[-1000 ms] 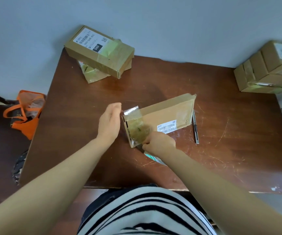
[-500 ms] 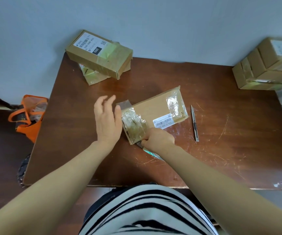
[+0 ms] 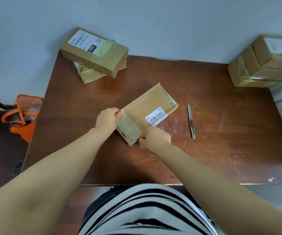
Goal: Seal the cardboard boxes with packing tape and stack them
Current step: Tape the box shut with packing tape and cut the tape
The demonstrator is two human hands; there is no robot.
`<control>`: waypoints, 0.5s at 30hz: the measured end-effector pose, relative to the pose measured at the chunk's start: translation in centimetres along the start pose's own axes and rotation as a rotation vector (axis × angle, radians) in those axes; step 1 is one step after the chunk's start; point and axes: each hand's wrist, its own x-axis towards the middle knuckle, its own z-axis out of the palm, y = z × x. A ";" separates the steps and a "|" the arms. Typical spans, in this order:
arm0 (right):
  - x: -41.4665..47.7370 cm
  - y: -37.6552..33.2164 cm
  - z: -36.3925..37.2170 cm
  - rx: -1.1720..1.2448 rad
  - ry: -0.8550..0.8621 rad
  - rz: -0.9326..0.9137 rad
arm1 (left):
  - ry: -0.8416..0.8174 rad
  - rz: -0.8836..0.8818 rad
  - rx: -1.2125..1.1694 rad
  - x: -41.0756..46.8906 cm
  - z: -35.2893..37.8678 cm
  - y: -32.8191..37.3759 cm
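Now, at the centre of the table (image 3: 221,158), the box (image 3: 147,106) lay flat, no longer tipped on its edge as a second before. The left hand (image 3: 107,118), open beside it earlier, had closed over the taped end at 9 o'clock and pressed the tape (image 3: 130,128) down, while the right hand (image 3: 155,138) stayed curled at the 6 o'clock corner, its hold hidden; judged this end nearly sealed, stacking pending. Legible: "060" on the white label (image 3: 86,42) of the stacked pair (image 3: 103,63) at 11 o'clock; digits on the box's barcode label (image 3: 156,116) too small.
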 end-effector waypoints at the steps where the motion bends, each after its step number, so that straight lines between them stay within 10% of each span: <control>1: 0.0 0.0 0.1 0.000 0.004 -0.002 | 0.006 -0.008 -0.039 -0.1 0.1 -0.3; 8: 0.3 0.3 0.3 0.006 0.011 -0.022 | 0.144 0.215 0.447 -2.3 1.9 0.7; 15: -0.5 0.8 -0.6 0.153 0.013 -0.056 | -0.110 0.292 0.621 -3.7 3.7 0.7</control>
